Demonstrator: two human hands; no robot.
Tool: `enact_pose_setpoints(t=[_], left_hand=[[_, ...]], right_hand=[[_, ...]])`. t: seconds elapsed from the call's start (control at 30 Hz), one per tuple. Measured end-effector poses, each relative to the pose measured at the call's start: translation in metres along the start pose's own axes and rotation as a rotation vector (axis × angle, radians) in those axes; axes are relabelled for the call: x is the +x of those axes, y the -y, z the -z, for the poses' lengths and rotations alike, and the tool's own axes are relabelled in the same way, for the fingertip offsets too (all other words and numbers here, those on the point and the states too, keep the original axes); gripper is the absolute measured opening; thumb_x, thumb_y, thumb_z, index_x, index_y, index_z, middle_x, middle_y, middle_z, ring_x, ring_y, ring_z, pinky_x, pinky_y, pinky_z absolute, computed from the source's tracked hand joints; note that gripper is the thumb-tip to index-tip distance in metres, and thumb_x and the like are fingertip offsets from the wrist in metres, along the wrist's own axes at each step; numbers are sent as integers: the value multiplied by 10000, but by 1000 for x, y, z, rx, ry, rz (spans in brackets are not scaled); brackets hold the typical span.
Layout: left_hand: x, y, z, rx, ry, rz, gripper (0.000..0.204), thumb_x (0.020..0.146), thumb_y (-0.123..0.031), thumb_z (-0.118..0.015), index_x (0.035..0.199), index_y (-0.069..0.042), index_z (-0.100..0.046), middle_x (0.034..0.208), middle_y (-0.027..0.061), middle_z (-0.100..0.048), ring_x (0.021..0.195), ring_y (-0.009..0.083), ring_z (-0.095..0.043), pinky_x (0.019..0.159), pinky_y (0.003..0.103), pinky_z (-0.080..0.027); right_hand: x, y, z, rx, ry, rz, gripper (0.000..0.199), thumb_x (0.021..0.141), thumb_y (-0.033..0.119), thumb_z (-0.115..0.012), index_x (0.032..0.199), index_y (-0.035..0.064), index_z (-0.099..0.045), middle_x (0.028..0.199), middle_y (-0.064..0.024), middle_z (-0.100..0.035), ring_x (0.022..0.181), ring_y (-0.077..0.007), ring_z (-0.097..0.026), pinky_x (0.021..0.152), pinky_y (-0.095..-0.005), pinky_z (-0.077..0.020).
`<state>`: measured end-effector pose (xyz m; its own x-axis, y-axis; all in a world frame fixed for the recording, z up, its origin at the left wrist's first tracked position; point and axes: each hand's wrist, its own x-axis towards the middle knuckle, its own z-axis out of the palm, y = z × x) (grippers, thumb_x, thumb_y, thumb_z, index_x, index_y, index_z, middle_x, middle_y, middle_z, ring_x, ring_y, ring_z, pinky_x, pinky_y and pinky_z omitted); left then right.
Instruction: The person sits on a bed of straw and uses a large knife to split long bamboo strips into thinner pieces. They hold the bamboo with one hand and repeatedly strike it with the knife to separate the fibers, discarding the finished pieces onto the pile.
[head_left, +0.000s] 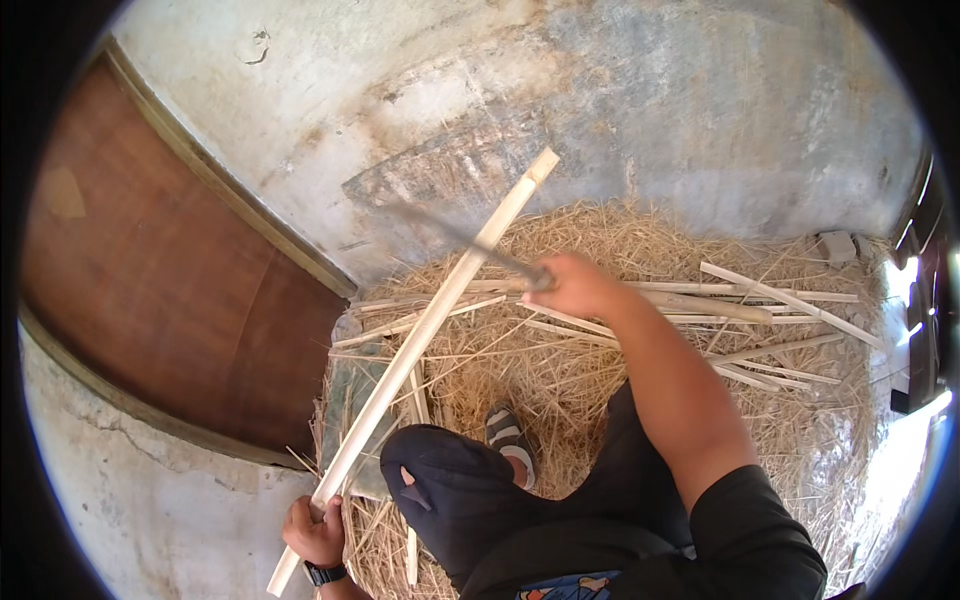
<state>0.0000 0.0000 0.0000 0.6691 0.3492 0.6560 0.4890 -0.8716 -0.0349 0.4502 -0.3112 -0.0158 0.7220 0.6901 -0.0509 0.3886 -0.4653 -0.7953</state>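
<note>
A long, pale split bamboo strip (410, 350) slants from lower left up toward the wall. My left hand (314, 532), with a dark watch on its wrist, is closed around the strip near its lower end. My right hand (575, 287) grips the handle of a long-bladed knife (450, 232). Its blade points left and crosses in front of the strip's upper part, smeared by motion. Whether the blade touches the strip, I cannot tell. The strip's far end stands free against the wall's backdrop.
Dry straw (640, 235) covers the ground, with several cut bamboo strips (780, 300) and a thicker bamboo pole (700, 303) lying on it. A worn plaster wall (720, 120) rises ahead. At left is a brown door panel (170, 270). My sandalled foot (508, 435) rests on the straw.
</note>
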Motion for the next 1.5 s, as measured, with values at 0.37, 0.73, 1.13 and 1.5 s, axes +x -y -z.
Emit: enact_pose_setpoints(t=[0.37,0.73,1.13,1.5], left_hand=[[-2,4,-2,17,-20,-9,392,761,-335,-857,865,-40,-621,619,114,-510,549,343,-509,510,451,-386],[5,-5,-16,4,-10,12,405,766,-353,-862,878,-34,-640,633,115,-545,562,336,-543,516,441,-412],[38,-47,-37,2,-162,-27,489,741,-431,-876,927,-38,-653,625,63,-549,545,280,-536,510,402,-425],[39,-50,-38,142,-258,-96,525,725,-527,-854,882,-65,-658,646,50,-581,583,291,-589,532,413,-447]], right_hand=[[5,-27,-16,82,-194,137,360,881,329,-778,1094,45,-721,853,-112,-739,783,-218,-704,734,-416,-543],[18,-39,-3,102,-138,-13,418,891,361,-750,1154,40,-700,955,-135,-729,923,-250,-700,798,-426,-546],[-5,1,11,90,-23,3,399,901,353,-743,1150,43,-702,930,-101,-717,866,-227,-683,786,-396,-541],[-5,-3,15,-40,-57,59,340,914,334,-730,1116,61,-706,876,-90,-711,797,-217,-671,752,-389,-534]])
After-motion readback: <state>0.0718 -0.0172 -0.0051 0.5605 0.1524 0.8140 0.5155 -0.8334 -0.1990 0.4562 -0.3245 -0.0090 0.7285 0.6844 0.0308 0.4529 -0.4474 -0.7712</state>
